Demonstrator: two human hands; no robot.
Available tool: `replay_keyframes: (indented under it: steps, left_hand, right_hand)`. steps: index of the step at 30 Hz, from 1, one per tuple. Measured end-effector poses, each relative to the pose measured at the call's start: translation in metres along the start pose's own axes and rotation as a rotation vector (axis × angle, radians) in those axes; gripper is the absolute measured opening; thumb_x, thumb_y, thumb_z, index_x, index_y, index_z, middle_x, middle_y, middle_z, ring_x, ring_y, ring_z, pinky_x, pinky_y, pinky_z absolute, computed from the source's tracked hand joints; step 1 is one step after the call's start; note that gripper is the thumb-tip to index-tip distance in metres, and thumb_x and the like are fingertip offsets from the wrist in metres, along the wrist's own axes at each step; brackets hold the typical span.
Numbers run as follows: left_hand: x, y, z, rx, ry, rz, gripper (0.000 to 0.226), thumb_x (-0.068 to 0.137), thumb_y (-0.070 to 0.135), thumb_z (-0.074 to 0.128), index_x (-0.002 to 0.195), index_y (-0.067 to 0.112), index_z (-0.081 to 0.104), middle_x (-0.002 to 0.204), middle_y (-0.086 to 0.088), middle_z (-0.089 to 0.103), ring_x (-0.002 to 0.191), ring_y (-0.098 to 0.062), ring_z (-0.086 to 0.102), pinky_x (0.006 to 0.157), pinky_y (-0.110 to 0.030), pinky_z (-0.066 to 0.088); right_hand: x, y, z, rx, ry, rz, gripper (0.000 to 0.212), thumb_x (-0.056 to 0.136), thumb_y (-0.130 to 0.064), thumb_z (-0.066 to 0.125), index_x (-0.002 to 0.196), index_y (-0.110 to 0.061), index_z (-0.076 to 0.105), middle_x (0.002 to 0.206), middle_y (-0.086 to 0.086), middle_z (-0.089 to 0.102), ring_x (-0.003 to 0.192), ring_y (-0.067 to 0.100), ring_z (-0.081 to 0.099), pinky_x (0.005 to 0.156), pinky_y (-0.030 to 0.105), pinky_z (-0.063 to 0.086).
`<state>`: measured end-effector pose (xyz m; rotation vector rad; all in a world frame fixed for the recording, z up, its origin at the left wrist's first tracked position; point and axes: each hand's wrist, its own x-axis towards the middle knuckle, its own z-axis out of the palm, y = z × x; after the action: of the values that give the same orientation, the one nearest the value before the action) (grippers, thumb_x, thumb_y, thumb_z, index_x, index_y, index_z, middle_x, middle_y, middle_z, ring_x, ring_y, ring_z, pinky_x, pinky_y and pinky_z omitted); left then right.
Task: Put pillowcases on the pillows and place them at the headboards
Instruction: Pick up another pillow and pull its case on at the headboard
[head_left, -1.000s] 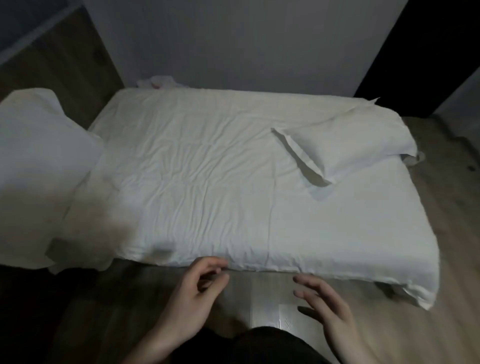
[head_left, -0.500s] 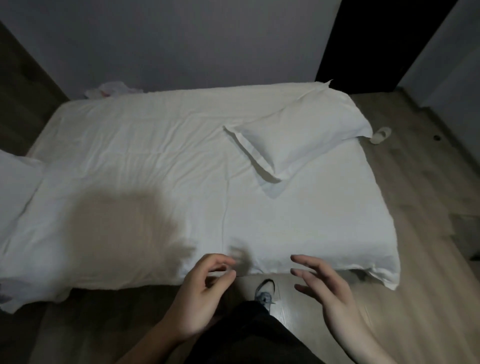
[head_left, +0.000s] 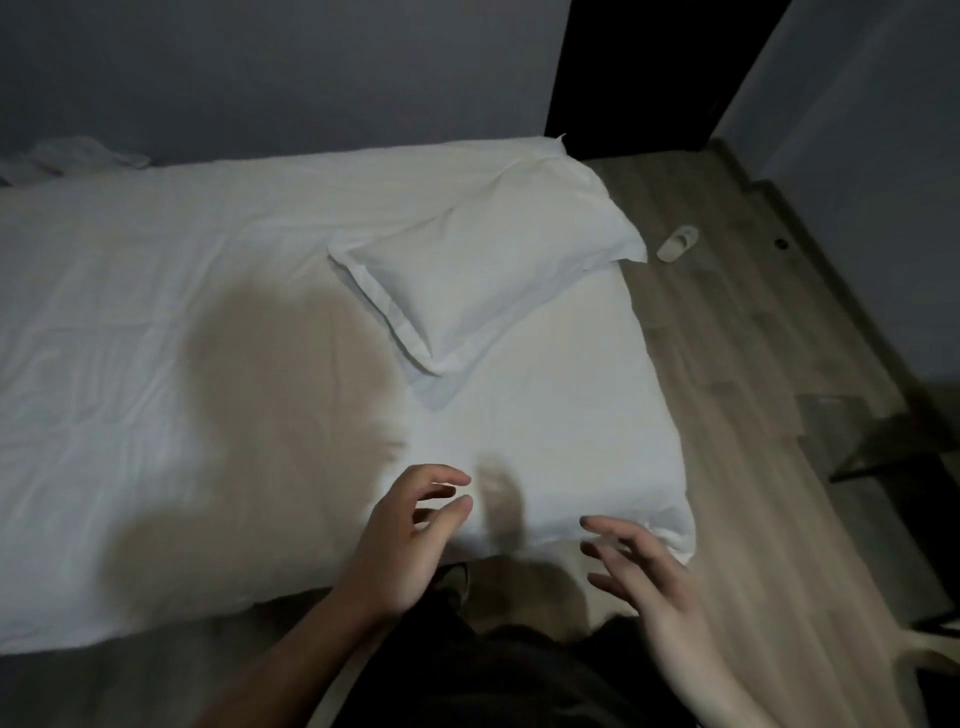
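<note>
Well beyond both empty hands (head_left: 400, 545), cased pillow (head_left: 493, 260) on bed (head_left: 156, 312).

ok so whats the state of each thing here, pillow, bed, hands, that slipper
pillow: cased, lying askew on the bed's far right corner
bed: covered in a wrinkled white sheet
left hand: empty, fingers loosely curled
right hand: empty, fingers spread
slipper: lying on the floor beside the bed

The view has swung right, both empty hands (head_left: 519, 551) now nearer the pillow (head_left: 493, 260).
</note>
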<state>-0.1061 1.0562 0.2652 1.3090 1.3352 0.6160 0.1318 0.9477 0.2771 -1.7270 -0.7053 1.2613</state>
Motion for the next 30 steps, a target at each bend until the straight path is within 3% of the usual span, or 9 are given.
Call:
replay_keyframes:
  steps: [2,4,7,12,15,19,23,26,30]
  left_hand:
    - [0.007,0.006,0.023,-0.038,0.056,-0.015,0.015,0.092,0.029,0.071,0.107,0.029,0.072,0.118,0.014,0.071,0.112,-0.002,0.066,0.086,-0.025,0.051]
    - [0.011,0.008,0.052,-0.051,0.110,-0.039,0.016,0.093,0.032,0.071,0.109,0.030,0.072,0.116,0.013,0.071,0.111,-0.002,0.066,0.086,-0.026,0.052]
    - [0.009,0.009,0.107,-0.039,0.200,-0.095,0.013,0.098,0.023,0.069,0.108,0.032,0.071,0.112,0.013,0.072,0.108,0.002,0.066,0.086,-0.025,0.053]
    - [-0.013,0.029,0.201,-0.142,0.340,-0.162,0.016,0.088,0.038,0.074,0.102,0.044,0.071,0.105,0.011,0.076,0.099,-0.003,0.072,0.084,-0.019,0.056]
    - [-0.022,0.038,0.243,-0.160,0.476,-0.206,0.015,0.084,0.033,0.075,0.100,0.033,0.074,0.102,0.000,0.076,0.094,-0.003,0.072,0.080,-0.010,0.052]
    - [-0.016,0.049,0.271,-0.180,0.521,-0.245,0.019,0.092,-0.001,0.072,0.098,0.016,0.074,0.102,0.012,0.072,0.089,0.003,0.070,0.075,-0.004,0.049]
    - [0.015,0.058,0.273,-0.221,0.484,-0.227,0.010,0.092,0.016,0.077,0.097,0.025,0.076,0.104,0.011,0.075,0.096,-0.001,0.071,0.080,-0.010,0.052]
    - [0.044,0.068,0.273,-0.224,0.468,-0.206,0.025,0.084,0.034,0.070,0.104,0.021,0.075,0.108,0.005,0.075,0.104,-0.005,0.070,0.085,-0.016,0.054]
    - [0.073,0.086,0.278,-0.205,0.481,-0.165,0.024,0.087,0.031,0.068,0.107,0.018,0.073,0.114,0.000,0.073,0.110,-0.004,0.067,0.085,-0.010,0.050]
  right_hand:
    - [0.017,-0.001,-0.026,-0.013,-0.036,-0.001,0.024,0.091,-0.041,0.071,0.112,-0.030,0.077,0.110,0.000,0.077,0.110,0.018,0.073,0.104,0.053,0.053]
    - [0.038,-0.003,-0.054,-0.021,-0.068,-0.011,0.060,0.074,-0.068,0.074,0.116,-0.027,0.076,0.112,0.000,0.077,0.114,0.023,0.071,0.103,0.051,0.055]
    - [0.073,-0.005,-0.108,-0.025,-0.172,-0.053,0.071,0.065,-0.077,0.076,0.114,-0.025,0.077,0.108,0.013,0.073,0.114,0.031,0.069,0.102,0.049,0.054]
    - [0.123,-0.014,-0.198,-0.109,-0.319,-0.050,0.022,0.096,-0.009,0.064,0.113,-0.017,0.075,0.109,0.008,0.077,0.115,0.034,0.067,0.088,0.030,0.058]
    - [0.147,-0.036,-0.227,-0.169,-0.450,-0.039,0.028,0.088,-0.045,0.075,0.113,-0.031,0.076,0.108,0.011,0.074,0.109,0.037,0.067,0.083,0.032,0.057]
    - [0.177,-0.057,-0.239,-0.267,-0.513,-0.052,0.019,0.095,-0.045,0.066,0.112,-0.043,0.073,0.116,-0.012,0.074,0.111,0.016,0.070,0.101,0.051,0.055]
    - [0.193,-0.074,-0.237,-0.266,-0.496,-0.060,0.051,0.072,-0.072,0.069,0.114,-0.044,0.073,0.116,-0.012,0.074,0.113,0.009,0.069,0.102,0.053,0.054]
    - [0.204,-0.079,-0.241,-0.282,-0.487,-0.059,0.021,0.096,-0.040,0.065,0.115,-0.044,0.072,0.118,-0.011,0.074,0.117,0.007,0.067,0.104,0.051,0.053]
    - [0.228,-0.086,-0.255,-0.326,-0.479,-0.007,0.032,0.102,-0.022,0.058,0.116,-0.047,0.071,0.120,-0.011,0.073,0.117,0.002,0.066,0.107,0.046,0.052]
